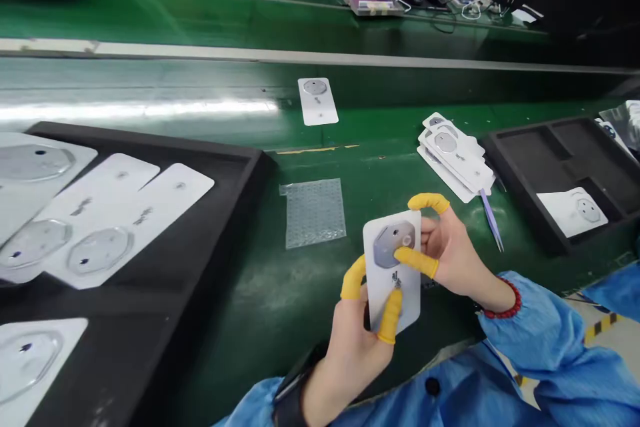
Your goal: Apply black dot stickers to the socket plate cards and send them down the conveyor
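Observation:
Between both hands I hold a white blister card, tilted, with rounded corners and a greyish octagonal bubble. My left hand grips its lower left part, thumb on the face below the dark printed marks. My right hand pinches the upper right edge, its thumb lying over the bubble. Yellow finger cots cover the thumb and a finger of each hand. A bubble wrap pouch lies flat left of the card. Beyond my right hand is an overlapping pile of similar cards, with purple tweezers touching its near end.
A large black tray with several cards takes up the left. At right, a compartmented black tray holds a white card. One card lies alone farther back. Cables and a clear box occupy the rear ledge.

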Available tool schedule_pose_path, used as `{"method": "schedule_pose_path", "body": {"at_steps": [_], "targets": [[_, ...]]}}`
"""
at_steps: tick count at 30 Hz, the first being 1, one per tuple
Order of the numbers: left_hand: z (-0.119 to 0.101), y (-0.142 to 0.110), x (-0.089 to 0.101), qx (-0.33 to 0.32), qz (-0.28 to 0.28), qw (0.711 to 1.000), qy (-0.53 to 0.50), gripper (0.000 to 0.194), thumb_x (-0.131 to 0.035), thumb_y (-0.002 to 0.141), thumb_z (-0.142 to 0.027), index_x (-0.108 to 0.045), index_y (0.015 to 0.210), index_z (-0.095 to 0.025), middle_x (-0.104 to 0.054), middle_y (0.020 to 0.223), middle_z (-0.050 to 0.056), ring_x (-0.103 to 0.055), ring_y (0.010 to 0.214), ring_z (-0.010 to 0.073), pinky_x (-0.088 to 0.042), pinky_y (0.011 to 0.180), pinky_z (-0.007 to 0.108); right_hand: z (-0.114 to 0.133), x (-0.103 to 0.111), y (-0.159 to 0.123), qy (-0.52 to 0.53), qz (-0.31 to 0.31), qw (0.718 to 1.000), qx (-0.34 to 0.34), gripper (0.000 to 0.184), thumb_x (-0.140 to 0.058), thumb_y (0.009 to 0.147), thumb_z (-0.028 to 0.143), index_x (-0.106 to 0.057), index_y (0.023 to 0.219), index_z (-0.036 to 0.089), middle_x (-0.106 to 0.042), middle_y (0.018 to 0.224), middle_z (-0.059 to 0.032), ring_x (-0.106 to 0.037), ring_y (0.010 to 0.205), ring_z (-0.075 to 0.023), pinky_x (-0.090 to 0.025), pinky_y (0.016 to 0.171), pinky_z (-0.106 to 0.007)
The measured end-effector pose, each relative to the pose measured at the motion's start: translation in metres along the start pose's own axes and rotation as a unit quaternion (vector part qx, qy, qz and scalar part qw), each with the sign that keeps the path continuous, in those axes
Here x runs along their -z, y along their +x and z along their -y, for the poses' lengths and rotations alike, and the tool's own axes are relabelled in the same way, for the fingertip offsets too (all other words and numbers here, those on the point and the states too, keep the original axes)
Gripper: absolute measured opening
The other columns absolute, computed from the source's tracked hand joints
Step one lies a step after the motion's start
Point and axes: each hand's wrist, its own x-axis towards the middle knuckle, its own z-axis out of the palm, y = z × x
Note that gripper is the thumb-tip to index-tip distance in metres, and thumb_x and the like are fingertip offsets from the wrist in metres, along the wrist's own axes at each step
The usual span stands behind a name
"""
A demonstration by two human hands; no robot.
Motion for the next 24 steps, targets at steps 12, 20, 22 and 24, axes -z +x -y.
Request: {"method": "schedule_pose_path", "body": {"at_steps": [12, 20, 22, 24], "targets": [[-0.005, 0.004, 0.013, -0.015, 0.011, 1.000, -0.016, 0.034, -0.057, 0.092, -0.027, -0.053, 0.126, -0.025, -0.072, 0.091, 0.005, -0.066, 0.067, 0.0157, -0.056, 0.061, 0.026, -0.002, -0.007, -0.005, -0.021, 0.041, 0.998, -0.034, 0.055, -0.083, 0.072, 0.021, -0.043, 0.110, 0.027, -0.070, 0.091, 0.0019, -0.074, 0.075, -0.0132, -0.062, 0.066, -0.023], [-0.014, 0.009, 0.013, 0.033, 0.035, 0.997, -0.056, 0.042, -0.060, 0.091, -0.029, -0.053, 0.131, -0.022, -0.073, 0.078, 0.004, -0.067, 0.060, 0.0188, -0.057, 0.056, 0.029, -0.001, 0.004, -0.003, 0.020, 0.099, 0.993, -0.060, 0.045, -0.073, 0.081, 0.017, -0.045, 0.116, 0.026, -0.069, 0.091, 0.0014, -0.073, 0.079, -0.0119, -0.063, 0.071, -0.025], [-0.013, 0.008, 0.013, 0.044, 0.037, 0.996, -0.061, 0.043, -0.062, 0.089, -0.030, -0.056, 0.130, -0.021, -0.072, 0.075, 0.004, -0.068, 0.062, 0.0201, -0.058, 0.056, 0.029, 0.002, 0.005, -0.003, 0.004, 0.103, 0.993, -0.061, 0.045, -0.072, 0.081, 0.015, -0.046, 0.116, 0.026, -0.068, 0.093, 0.0013, -0.072, 0.081, -0.0116, -0.063, 0.072, -0.024], [-0.011, 0.006, 0.013, 0.041, 0.036, 0.997, -0.060, 0.046, -0.063, 0.089, -0.030, -0.054, 0.134, -0.022, -0.073, 0.077, 0.004, -0.068, 0.063, 0.0199, -0.058, 0.057, 0.029, 0.004, 0.003, -0.004, -0.010, 0.101, 0.993, -0.054, 0.044, -0.072, 0.081, 0.015, -0.047, 0.116, 0.026, -0.068, 0.095, 0.0010, -0.072, 0.082, -0.0113, -0.063, 0.072, -0.023]]}}
